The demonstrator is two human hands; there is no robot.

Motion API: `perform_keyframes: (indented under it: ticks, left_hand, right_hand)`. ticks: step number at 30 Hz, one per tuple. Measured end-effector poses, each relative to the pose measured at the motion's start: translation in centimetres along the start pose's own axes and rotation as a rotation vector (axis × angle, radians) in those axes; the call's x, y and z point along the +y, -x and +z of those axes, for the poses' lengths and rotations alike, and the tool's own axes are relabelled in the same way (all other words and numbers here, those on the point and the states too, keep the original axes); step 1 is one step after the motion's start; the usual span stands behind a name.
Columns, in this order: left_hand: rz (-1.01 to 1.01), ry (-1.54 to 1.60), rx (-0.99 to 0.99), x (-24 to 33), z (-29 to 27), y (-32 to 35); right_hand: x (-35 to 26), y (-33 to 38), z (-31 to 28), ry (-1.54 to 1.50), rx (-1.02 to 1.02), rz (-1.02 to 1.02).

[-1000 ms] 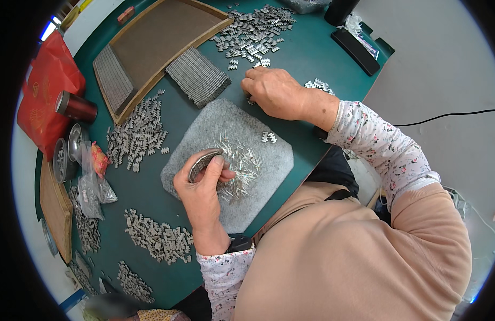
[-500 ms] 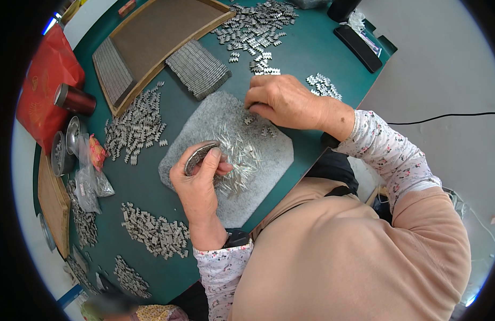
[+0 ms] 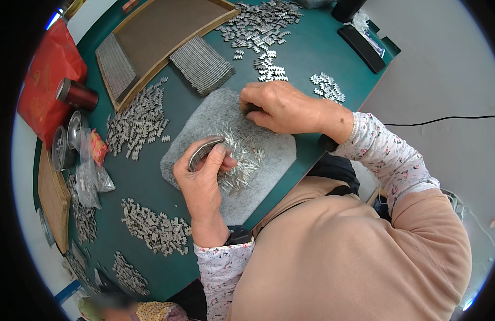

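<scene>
My left hand (image 3: 203, 182) is closed around a curved metal strip (image 3: 203, 148) made of small segments, thumb against its near end. It hovers over the left side of a grey felt mat (image 3: 191, 128). Beside those fingers, many thin silvery pins (image 3: 242, 158) lie scattered on the mat. My right hand (image 3: 285, 109) is over the mat's far right part, its fingers curled together. Something dark shows between its thumb and fingers, mostly hidden; I cannot make out what it is.
Behind the mat stands a block of stacked metal links (image 3: 202, 67) beside a wooden-framed tray (image 3: 172, 32). Loose link piles lie left (image 3: 137, 123), near left (image 3: 156, 227) and far (image 3: 263, 24). A black phone-like slab (image 3: 361, 49) lies far right; a dark red cup (image 3: 76, 94) lies left. Another person's yellow sleeve (image 3: 153, 311) shows lower left.
My right hand has shifted slightly left, and the few loose links beneath and beside it on the mat no longer show. The left hand keeps its grip on the strip.
</scene>
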State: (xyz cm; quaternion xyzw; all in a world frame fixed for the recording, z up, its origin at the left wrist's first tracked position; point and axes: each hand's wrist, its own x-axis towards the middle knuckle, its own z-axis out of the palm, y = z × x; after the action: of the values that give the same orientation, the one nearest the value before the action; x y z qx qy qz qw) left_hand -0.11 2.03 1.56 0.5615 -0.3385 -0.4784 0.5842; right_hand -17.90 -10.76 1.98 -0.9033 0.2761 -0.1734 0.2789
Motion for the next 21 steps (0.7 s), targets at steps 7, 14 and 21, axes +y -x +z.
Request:
perform_keyframes:
  ticks: [7,14,21]
  left_hand:
    - [-0.016,0.083,-0.006,-0.4,0.1,-0.3]
    - [-0.011,0.099,0.000,-0.3,0.0,-0.3]
    - [0.004,0.075,0.017,-0.2,-0.3,-0.3]
  right_hand:
    - [-2.1,0.1,1.9,-0.221,0.154,-0.012]
    - [0.9,-0.8,1.2,0.479,0.080,-0.208]
    - [-0.2,-0.9,1.8,0.383,0.026,-0.037]
